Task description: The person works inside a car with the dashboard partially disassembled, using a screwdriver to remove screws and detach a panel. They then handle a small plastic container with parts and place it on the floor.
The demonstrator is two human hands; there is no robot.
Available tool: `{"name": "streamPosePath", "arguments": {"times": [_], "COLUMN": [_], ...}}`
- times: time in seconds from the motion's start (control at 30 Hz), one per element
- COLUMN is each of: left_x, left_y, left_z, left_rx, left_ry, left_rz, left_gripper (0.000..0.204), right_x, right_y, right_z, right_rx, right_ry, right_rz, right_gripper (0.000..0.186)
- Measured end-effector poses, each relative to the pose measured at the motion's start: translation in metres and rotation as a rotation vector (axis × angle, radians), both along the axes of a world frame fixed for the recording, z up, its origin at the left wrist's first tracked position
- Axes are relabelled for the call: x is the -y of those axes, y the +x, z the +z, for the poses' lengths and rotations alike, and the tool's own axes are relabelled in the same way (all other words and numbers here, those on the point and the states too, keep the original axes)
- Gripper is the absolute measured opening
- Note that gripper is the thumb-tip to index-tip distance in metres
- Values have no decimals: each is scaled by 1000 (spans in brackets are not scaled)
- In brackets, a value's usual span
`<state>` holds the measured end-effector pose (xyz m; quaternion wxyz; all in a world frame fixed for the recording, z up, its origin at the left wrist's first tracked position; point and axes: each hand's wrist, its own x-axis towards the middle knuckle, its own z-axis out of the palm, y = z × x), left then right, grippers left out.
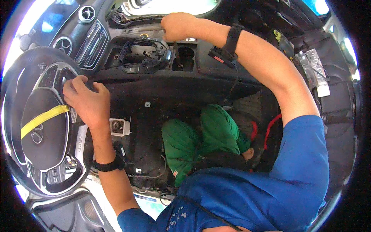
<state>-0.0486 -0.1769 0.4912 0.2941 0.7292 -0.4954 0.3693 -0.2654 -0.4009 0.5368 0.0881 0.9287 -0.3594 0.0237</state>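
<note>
Steering wheel (pixel 48 149): smooth matt blk plastic-look hub, shiny silver trim; yellow strip (pixel 44 120) smooth, tape-like. Round vent (pixel 88 14): glossy metallic-look ring. Ctr console (pixel 174 82): dk plastic, mostly matt. Wht box (pixel 125 127): smooth plastic, approx. semi-matt. Trousers (pixel 217 127) & T-shirt (pixel 235 197): soft matt cloth, creased. Wristband (pixel 233 38): matt blk fabric-look. Seat (pixel 340 63): dk, leather-like.

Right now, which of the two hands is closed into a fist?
The right hand, near the cup holders: its fingers are folded in tightly. The left hand, at the steering wheel, differs: its fingers are loosely bent, thumb apart.
</note>
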Motion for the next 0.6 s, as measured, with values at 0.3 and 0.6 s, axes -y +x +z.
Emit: {"name": "streamPosePath", "arguments": {"times": [0.3,0.6], "left_x": [3,4], "left_y": [2,-2], "left_z": [-3,-2], "left_rx": [47,56], "left_ry": [42,85], "left_rz": [70,115], "left_gripper": [32,34], "right_x": [32,49], "right_y": [-28,-34], "right_z": [3,-20], "right_rx": [76,101], "right_ry": [-111,-94], "right_rz": [188,162], "right_gripper": [31,30]}}
